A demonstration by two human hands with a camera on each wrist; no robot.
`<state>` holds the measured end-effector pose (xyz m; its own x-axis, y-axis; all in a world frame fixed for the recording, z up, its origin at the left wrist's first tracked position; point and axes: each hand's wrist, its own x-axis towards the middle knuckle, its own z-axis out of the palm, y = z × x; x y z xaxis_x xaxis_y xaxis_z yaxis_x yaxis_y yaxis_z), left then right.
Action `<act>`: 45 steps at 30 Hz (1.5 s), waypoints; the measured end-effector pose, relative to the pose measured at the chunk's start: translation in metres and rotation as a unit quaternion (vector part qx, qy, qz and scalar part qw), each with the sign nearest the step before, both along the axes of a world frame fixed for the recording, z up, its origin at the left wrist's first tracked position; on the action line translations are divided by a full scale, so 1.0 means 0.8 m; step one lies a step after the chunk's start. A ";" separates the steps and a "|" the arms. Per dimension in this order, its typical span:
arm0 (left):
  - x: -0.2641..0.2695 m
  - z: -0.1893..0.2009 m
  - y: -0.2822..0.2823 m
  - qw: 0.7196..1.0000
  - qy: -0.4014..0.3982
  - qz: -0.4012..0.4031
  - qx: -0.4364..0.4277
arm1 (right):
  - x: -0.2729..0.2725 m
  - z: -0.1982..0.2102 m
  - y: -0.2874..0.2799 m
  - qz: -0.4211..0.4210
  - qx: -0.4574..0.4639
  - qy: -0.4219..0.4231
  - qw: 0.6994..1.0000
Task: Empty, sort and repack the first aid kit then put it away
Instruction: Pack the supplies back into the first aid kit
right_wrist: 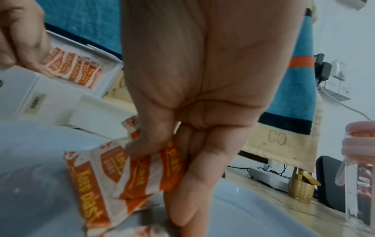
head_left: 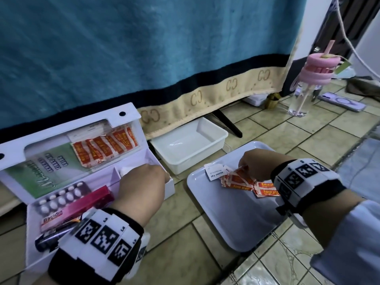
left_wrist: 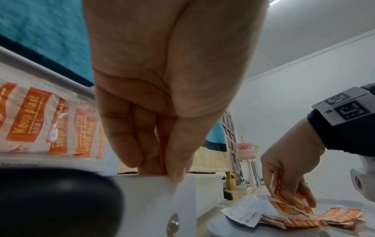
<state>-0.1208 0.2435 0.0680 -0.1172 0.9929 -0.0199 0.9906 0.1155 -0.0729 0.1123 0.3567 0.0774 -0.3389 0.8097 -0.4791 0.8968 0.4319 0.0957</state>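
Observation:
The white first aid kit (head_left: 135, 159) lies open on the floor at left, with plasters (head_left: 104, 147) tucked in its lid. Inside lie a blister pack (head_left: 59, 198), a pink Bacidin box (head_left: 78, 208) and a dark tube (head_left: 51, 239). My left hand (head_left: 144, 177) pinches the kit's right end wall (left_wrist: 182, 189) between thumb and fingers. Over the white tray (head_left: 236, 223), my right hand (head_left: 246, 167) pinches a strip of orange plaster packets (right_wrist: 138, 173). More plasters (head_left: 265, 190) and alcohol pads (head_left: 213, 172) lie on the tray.
An empty white bin (head_left: 191, 145) stands between kit and tray, against a hanging blue blanket (head_left: 144, 48). A pink-lidded clear bottle (head_left: 308, 83) and a phone (head_left: 341, 101) sit at the far right. A black leg (head_left: 228, 122) slants down behind the bin.

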 end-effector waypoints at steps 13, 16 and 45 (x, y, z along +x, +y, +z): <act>0.002 0.004 -0.004 0.999 -0.030 0.007 -0.014 | 0.001 0.013 -0.008 -0.021 -0.026 -0.002 0.999; 0.001 0.010 -0.011 0.996 -0.081 -0.019 -0.017 | 0.009 0.018 0.003 -0.076 -0.076 0.073 0.991; -0.138 0.067 -0.047 0.984 -0.069 0.124 0.112 | -0.295 0.078 -0.001 0.031 -0.142 0.718 0.681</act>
<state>-0.2311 0.2058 0.1218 -0.3678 0.9154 0.1634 0.9287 0.3527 0.1146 -0.1241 0.3556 0.1395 -0.6525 0.7161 0.2480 -0.0436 0.2912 -0.9557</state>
